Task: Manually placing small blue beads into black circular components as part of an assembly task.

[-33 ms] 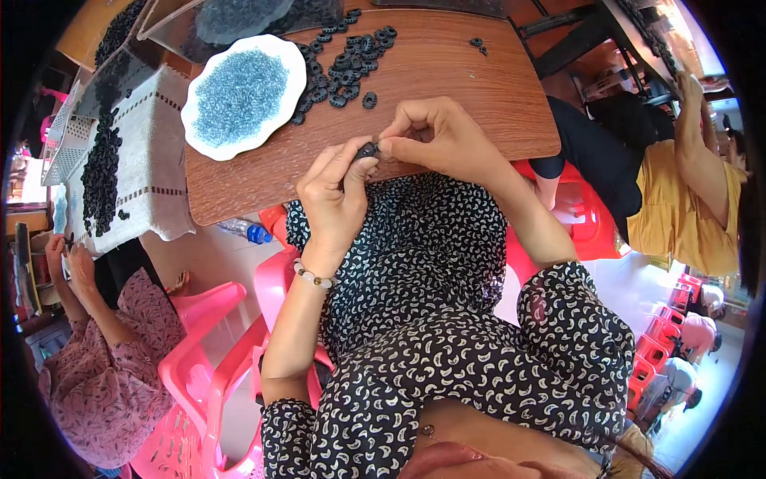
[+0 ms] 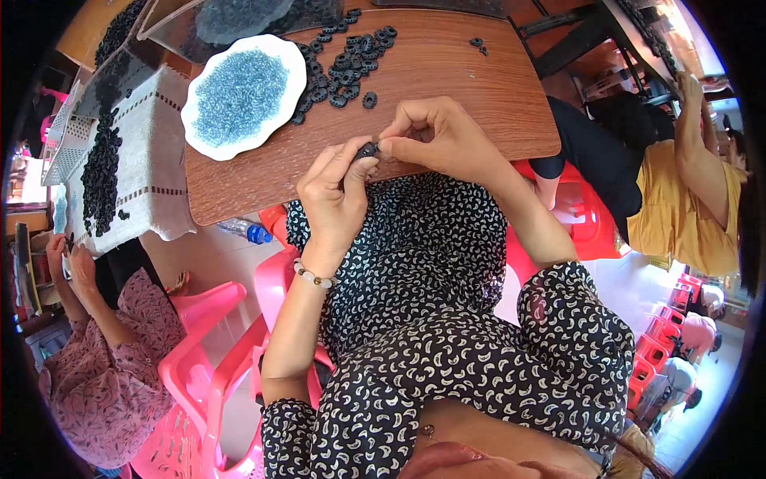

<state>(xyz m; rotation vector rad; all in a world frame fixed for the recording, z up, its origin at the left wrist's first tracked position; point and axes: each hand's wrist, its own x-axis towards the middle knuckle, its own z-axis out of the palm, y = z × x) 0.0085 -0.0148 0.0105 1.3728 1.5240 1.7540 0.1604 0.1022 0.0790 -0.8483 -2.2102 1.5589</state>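
My left hand (image 2: 335, 195) and my right hand (image 2: 443, 140) meet at the near edge of a brown wooden table (image 2: 463, 88). Both pinch one small black ring (image 2: 367, 149) between their fingertips. A bead bracelet circles my left wrist. Farther back on the table lies a heap of the same black rings (image 2: 343, 56). To its left stands a white scalloped plate (image 2: 195, 128) filled with tiny blue-grey pieces (image 2: 239, 92). Two stray rings (image 2: 477, 45) lie at the far right of the table.
Left of the table, a pale cloth (image 2: 148, 172) carries a long pile of black pieces (image 2: 100, 172). A person in pink patterned clothes (image 2: 104, 375) sits lower left by pink plastic chairs (image 2: 207, 375). A person in yellow (image 2: 678, 207) sits at right. A plastic bottle (image 2: 243, 231) lies below.
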